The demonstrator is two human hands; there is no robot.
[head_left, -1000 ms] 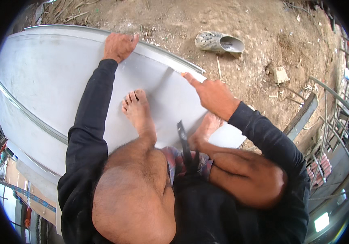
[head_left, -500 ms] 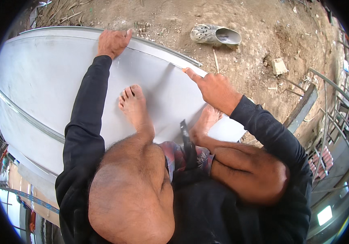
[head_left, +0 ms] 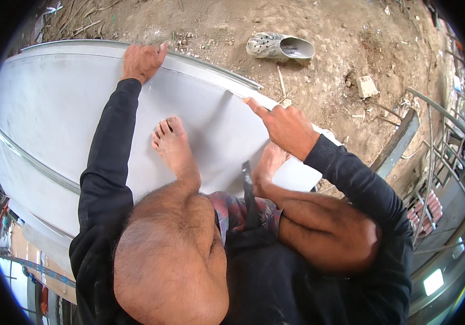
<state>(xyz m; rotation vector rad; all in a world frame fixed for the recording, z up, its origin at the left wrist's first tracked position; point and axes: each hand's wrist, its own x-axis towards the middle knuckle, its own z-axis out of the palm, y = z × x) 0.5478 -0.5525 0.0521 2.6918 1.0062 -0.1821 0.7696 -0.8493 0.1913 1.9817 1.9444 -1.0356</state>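
Beneath me lies a large white board (head_left: pixel 70 92), with a thin line running near its far edge. My left hand (head_left: pixel 141 62) is at that edge, fingers folded over a metal channel (head_left: pixel 216 68) and thumb pointing right. Farther right, my right hand (head_left: pixel 289 129) is closed low over the board around a slim orange-tipped tool (head_left: pixel 246 99). Most of that tool is hidden by the fingers, with the index finger stretched along it. A narrow white strip (head_left: pixel 327 134) shows past my right wrist. Both my bare feet (head_left: pixel 174 142) rest on the board.
A grey clog (head_left: pixel 281 46) lies on the dirt beyond the board. To the right are a pale block (head_left: pixel 367 86), a grey beam (head_left: pixel 397 143) and several thin metal bars. Another metal channel (head_left: pixel 32 156) crosses the board at left. A dark strap (head_left: pixel 250 197) hangs between my knees.
My right hand has shifted slightly right and toward me along the board's edge. More of the white strip shows past my wrist. My left hand keeps its place; the whole view has shifted slightly.
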